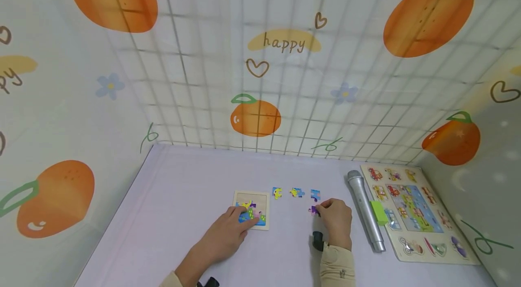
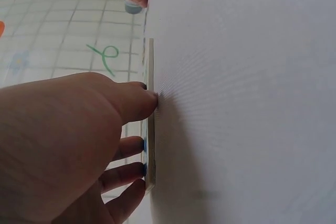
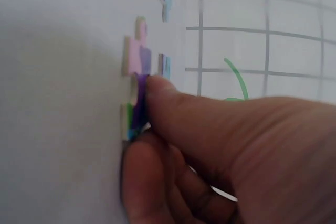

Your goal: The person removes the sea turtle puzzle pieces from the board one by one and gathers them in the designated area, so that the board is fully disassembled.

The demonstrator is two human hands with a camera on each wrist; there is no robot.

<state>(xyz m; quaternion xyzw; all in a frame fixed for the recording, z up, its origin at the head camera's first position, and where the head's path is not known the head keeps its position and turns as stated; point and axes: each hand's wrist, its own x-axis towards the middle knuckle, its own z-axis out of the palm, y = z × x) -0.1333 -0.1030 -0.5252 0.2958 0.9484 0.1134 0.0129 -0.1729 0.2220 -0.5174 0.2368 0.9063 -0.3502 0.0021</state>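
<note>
The right hand (image 1: 337,220) pinches a purple and pink puzzle piece (image 3: 140,93) between thumb and curled fingers, the grip narrow and low over the white table (image 1: 171,196); whether the piece is fully clear of the surface, I cannot tell. Its colours run from pink through purple to a patch of green. Just beyond it lies a blue piece (image 1: 315,194), and to the left of that, in a loose row, a yellow and blue piece (image 1: 297,192) and another yellow-patterned piece (image 1: 277,193). Left of these, the left hand (image 1: 225,235) rests with spread fingers on a small puzzle board (image 1: 261,201), fingertips on its partly filled picture and thumb at its near edge. To the right of the right hand, well apart from the small board, a silver microphone (image 1: 366,212) lies lengthwise, with a bright green block (image 1: 379,212) between it and a larger picture board (image 1: 427,257). Behind the table rises a pale covering (image 1: 211,51) printed with oranges, hearts and the word "happy", grid lines showing through
</note>
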